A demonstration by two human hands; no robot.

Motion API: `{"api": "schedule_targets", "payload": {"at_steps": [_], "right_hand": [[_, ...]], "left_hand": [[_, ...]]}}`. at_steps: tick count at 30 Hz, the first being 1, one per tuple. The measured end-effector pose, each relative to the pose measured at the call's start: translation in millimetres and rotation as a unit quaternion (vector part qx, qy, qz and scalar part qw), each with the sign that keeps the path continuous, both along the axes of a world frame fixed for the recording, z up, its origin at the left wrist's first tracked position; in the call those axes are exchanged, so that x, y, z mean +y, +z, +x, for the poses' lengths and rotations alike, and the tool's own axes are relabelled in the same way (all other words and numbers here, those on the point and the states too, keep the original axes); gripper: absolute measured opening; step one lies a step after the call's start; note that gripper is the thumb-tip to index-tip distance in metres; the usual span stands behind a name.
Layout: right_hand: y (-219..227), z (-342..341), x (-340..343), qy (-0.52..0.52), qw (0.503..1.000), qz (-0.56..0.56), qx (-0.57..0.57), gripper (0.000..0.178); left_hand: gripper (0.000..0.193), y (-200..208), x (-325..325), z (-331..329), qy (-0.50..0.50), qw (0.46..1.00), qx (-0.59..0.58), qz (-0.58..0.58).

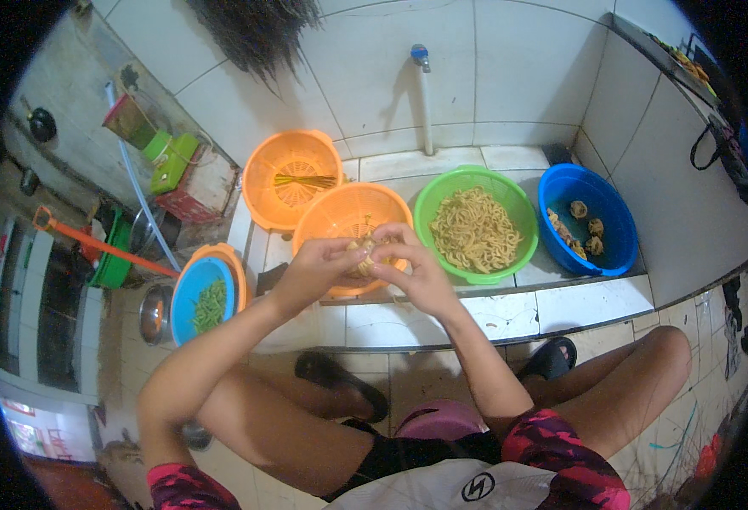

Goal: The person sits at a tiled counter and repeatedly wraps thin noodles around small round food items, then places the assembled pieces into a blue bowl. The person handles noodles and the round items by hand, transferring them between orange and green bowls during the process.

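Note:
My left hand (327,263) and my right hand (410,262) meet over the near orange colander (323,217), fingers closed around a small clump of yellowish noodles (362,267). Fingers hide part of the clump. To the right, a green colander (523,204) is heaped with loose thick noodles (473,225). Beyond that, a blue basin (616,225) contains several rolled noodle bundles (595,228). Thin yellow-brown sticks (306,181) lie in the farther orange colander (259,166).
The colanders stand on a tiled ledge (591,306) below a tap (421,58). At left, a light blue bowl (191,293) of chopped greens sits on an orange one, beside a metal bowl (155,314). An orange handle (110,244) slants nearby. A pink stool (442,421) is under me.

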State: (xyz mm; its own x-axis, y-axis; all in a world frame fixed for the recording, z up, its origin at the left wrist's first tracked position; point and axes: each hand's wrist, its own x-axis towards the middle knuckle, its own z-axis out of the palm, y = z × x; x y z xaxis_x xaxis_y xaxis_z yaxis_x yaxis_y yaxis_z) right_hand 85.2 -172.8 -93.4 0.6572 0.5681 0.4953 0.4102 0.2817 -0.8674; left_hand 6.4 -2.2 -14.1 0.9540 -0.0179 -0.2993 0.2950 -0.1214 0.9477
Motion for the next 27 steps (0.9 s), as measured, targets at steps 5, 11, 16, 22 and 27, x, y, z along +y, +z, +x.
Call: {"api": "schedule_targets", "payload": {"at_steps": [5,11,16,22,27], "right_hand": [[18,-13,-9,-0.194,0.944,-0.128,-0.232,0.015],[16,-9,-6,-0.061,0.998,-0.017,-0.011,0.017],[6,2,-8,0.062,0.977,0.028,0.2,0.02],[1,-2,0,-0.102,0.993,-0.029,-0.044,0.028],[3,8,-12,-0.043,0.996,-0.026,-0.075,0.025]], "left_hand": [[0.037,-3,-2,0,0.009,0.998,-0.047,0.042],[0.038,3,-2,2,-0.005,1.0,-0.011,0.024],[0.038,5,-4,6,-0.018,0.999,0.013,-0.025],[0.039,1,-9,8,-0.017,0.999,-0.016,0.022],[0.04,1,-5,14,-0.064,0.997,0.009,0.05]]}}
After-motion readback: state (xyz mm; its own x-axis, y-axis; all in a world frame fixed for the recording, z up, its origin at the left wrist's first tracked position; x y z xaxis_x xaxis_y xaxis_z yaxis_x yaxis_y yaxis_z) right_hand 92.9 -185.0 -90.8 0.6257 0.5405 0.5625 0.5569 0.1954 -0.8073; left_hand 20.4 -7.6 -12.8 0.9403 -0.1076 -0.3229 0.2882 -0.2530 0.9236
